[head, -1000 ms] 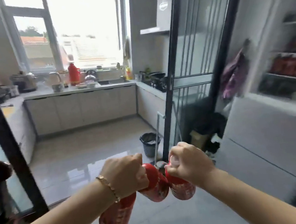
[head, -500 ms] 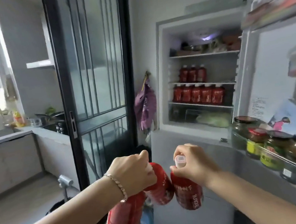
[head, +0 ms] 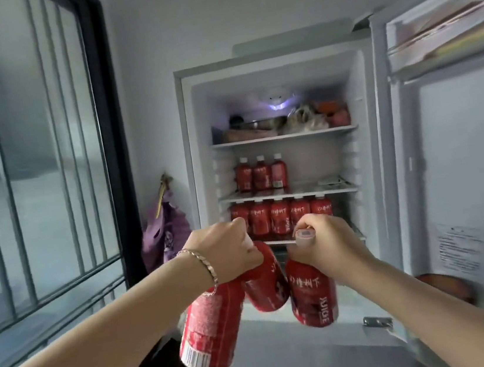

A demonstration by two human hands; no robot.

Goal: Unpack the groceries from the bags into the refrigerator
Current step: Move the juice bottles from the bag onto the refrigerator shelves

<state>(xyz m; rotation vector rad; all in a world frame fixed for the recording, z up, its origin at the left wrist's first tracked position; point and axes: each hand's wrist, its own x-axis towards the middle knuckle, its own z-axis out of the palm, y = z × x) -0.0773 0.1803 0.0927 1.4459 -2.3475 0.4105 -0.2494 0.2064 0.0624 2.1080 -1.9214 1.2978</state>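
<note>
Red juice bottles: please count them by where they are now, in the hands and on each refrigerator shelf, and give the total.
Left hand: 2 bottles
Right hand: 1 bottle
Middle shelf: 3 bottles
Lower shelf: 5 bottles visible; any behind them are hidden
Total: 11

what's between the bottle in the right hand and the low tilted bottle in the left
In the head view, a third red bottle, also hanging from the left hand.
</note>
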